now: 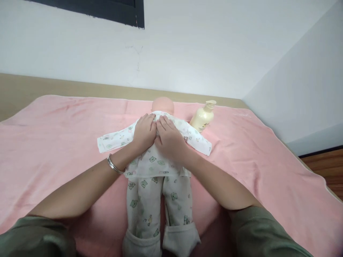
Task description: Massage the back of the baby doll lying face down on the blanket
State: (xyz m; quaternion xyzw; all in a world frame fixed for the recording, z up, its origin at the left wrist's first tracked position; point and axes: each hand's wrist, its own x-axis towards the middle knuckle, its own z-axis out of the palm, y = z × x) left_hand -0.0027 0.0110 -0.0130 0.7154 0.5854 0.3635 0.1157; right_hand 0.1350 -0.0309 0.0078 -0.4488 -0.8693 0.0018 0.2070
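Note:
A baby doll point(163, 104) lies stretched out with its bare round head away from me and its face out of sight. It wears a white printed top point(150, 166) with long sleeves spread to both sides, and matching trousers point(148, 203) with turned-up cuffs. My left hand point(145, 131) rests flat on the upper left of the top, below the neck, a silver bangle point(114, 165) around its wrist. Beside it, my right hand point(170, 137) lies flat on the upper right, fingers stretched toward the collar. The hands nearly touch and hold nothing.
A cream pump bottle point(203, 117) leans at an angle just beyond the doll's right-side sleeve. Pink cloth point(66, 142) covers the surface under the doll. Behind it runs a beige edge point(80, 89) against a white wall point(187, 53); another wall stands at the right.

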